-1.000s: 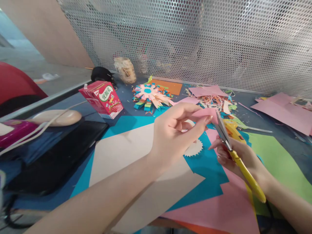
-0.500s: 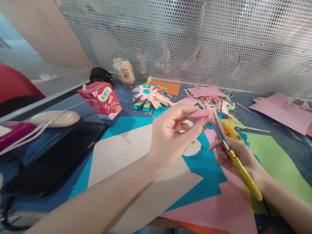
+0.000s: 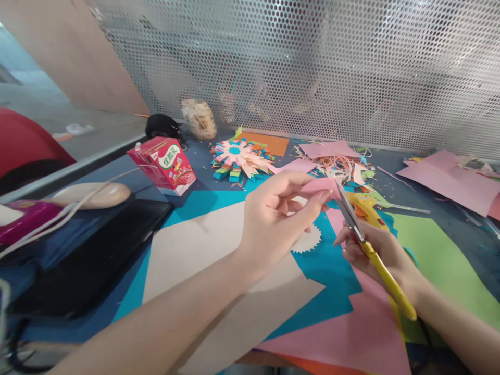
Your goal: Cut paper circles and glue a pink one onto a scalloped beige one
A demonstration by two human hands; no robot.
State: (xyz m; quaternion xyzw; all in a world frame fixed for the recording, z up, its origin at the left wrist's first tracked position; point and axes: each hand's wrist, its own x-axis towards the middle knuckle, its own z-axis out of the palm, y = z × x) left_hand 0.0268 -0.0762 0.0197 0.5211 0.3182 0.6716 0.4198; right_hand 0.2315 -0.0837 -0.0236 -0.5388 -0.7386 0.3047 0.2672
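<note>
Between its thumb and fingers, my left hand (image 3: pixel 273 213) pinches a small piece of pink paper (image 3: pixel 318 186), held up above the sheets. My right hand (image 3: pixel 385 255) grips yellow-handled scissors (image 3: pixel 388 281), with the blades pointing up and away at the right end of the pink piece. Below my left hand lies a pale paper disc (image 3: pixel 310 238) with a zigzag edge, partly covered by the hand. It rests on blue paper (image 3: pixel 332 286), beside a large pale sheet (image 3: pixel 195 234). Behind the scissors is a yellow and orange glue gun (image 3: pixel 367 208), partly hidden.
A layered paper flower (image 3: pixel 238 156) sits at the back, right of a red drink carton (image 3: pixel 166 166). Paper scraps (image 3: pixel 336 166) are heaped behind my hands. On the left lie a black tablet-like slab (image 3: pixel 89 255) and cables. Green paper (image 3: pixel 449 265) lies right; a perforated metal panel (image 3: pixel 312 62) stands behind.
The view has shifted slightly. My hands keep nearly the same pose, with the scissor blades still at the end of the pink piece.
</note>
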